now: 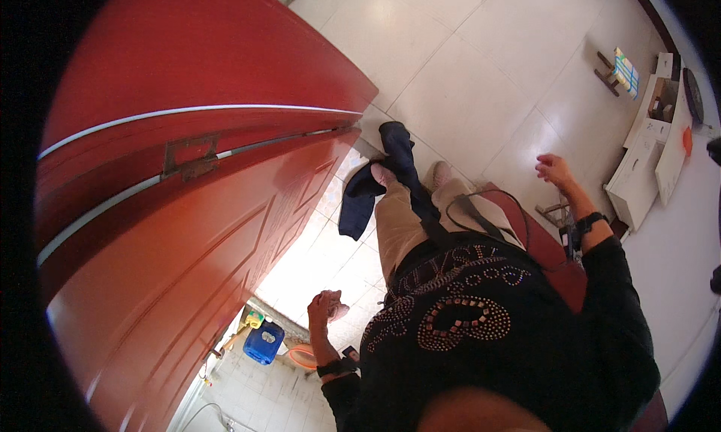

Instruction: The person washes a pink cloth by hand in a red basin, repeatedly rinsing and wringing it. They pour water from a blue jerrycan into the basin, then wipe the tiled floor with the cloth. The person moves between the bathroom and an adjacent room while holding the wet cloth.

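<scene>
My left hand (pixel 320 311) is closed around a small crumpled pinkish cloth (pixel 337 309), low beside the doorway. Out to the right, my right hand (pixel 555 170) is raised over the tiled floor with loosely bent fingers and nothing visible in it. A dark garment (pixel 357 201), apparently trousers, lies spread on the floor at the doorway. My feet, in pink shoes (pixel 383 174), are at that garment; one shoe seems to overlap it. A dark strap with a device sits on each of my wrists.
A red door (pixel 225 207) rises close on my left. Beyond the doorway are a blue plastic jug (pixel 263 342) and an orange ring-shaped object (pixel 302 356). To the right stand a white cabinet (pixel 633 178) and a small stool with a checked seat (pixel 625 73). A red surface (pixel 552 263) lies beside me.
</scene>
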Available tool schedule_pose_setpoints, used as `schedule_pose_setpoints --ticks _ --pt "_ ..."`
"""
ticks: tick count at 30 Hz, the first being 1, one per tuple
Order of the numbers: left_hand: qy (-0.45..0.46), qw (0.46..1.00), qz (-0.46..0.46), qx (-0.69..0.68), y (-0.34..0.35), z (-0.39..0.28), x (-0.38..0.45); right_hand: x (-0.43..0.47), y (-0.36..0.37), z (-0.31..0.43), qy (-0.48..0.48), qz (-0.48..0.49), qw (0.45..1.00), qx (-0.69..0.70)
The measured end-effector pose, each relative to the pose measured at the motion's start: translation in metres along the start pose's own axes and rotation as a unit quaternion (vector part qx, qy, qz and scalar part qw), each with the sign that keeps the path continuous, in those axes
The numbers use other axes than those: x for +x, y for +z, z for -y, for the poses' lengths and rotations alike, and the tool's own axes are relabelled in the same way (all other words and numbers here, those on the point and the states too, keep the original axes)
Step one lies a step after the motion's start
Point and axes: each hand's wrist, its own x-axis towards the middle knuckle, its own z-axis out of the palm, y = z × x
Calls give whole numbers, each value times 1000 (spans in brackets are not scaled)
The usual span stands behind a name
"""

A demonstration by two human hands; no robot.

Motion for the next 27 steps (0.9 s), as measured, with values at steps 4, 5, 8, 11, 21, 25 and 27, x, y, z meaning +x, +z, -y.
schedule_pose_setpoints --ticks 4,5,8,11,21,25,27 --pt "21 998 -5 65 22 -15 3 -7 -36 -71 77 -66 993 55" --pt "33 997 15 65 29 -18 5 -10 -44 -85 80 -90 991 64" --pt "13 998 33 49 51 -17 9 -14 -62 -115 159 -83 981 75" --pt "-23 993 11 116 60 -11 12 -9 -65 -118 162 -81 982 56" --pt "14 969 11 246 35 26 -23 15 -49 -52 29 21 999 9" --pt "1 992 9 124 11 10 -14 5 -55 -62 28 -26 998 41" --pt "-26 992 24 118 5 -2 -1 -8 -55 -82 49 -31 997 52"
